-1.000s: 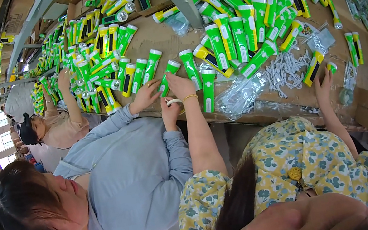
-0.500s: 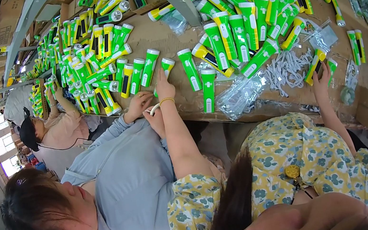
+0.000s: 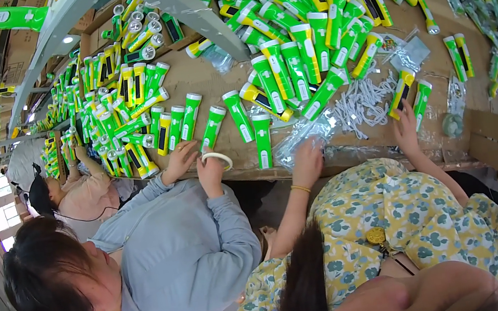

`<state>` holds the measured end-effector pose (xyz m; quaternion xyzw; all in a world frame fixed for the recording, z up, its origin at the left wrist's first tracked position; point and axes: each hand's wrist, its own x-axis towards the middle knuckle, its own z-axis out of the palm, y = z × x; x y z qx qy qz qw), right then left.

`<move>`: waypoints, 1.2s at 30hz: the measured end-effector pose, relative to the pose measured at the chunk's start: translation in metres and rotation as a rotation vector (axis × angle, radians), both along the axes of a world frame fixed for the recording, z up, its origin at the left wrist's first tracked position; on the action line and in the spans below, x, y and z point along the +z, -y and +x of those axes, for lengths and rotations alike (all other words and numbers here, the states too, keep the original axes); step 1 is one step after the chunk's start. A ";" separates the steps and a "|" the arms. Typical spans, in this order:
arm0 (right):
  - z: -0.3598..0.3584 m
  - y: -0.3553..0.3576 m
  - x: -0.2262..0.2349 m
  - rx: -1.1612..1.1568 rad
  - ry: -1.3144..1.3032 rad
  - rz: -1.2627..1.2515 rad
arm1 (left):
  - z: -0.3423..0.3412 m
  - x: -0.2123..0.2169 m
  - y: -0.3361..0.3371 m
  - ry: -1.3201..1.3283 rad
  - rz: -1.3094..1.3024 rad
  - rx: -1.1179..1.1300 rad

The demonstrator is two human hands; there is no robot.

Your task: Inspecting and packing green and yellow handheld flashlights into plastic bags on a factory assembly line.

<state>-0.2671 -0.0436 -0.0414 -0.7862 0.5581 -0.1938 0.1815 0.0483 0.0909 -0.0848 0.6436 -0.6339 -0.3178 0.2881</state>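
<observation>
Left grip [image 3: 308,158], lower centre, at the clear plastic bags [image 3: 321,126]; I can't tell if it's pinching one. Right grip [image 3: 407,130], right of centre, at the yellow flashlight's [image 3: 401,94] lower end, closure unclear. I'd separate one bag by its edge, clear of the white cables [image 3: 363,105].

Left of the central flashlights [image 3: 295,70], the bare table [image 3: 209,90] lay open up to a metal post [image 3: 191,18]; toward the near edge, plastic bags [image 3: 318,129] and white cords [image 3: 366,105] cluttered the stretch between left hand [image 3: 308,160] and right hand [image 3: 406,129].
</observation>
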 end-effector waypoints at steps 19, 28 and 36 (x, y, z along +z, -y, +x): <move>-0.045 -0.032 -0.076 0.395 0.133 0.248 | -0.043 -0.033 -0.013 0.300 0.169 -0.108; -0.039 -0.026 -0.092 0.435 0.131 0.252 | -0.036 -0.043 -0.007 0.274 0.166 -0.067; -0.016 -0.022 -0.062 0.327 0.237 0.356 | -0.011 -0.034 0.007 -0.041 0.036 0.170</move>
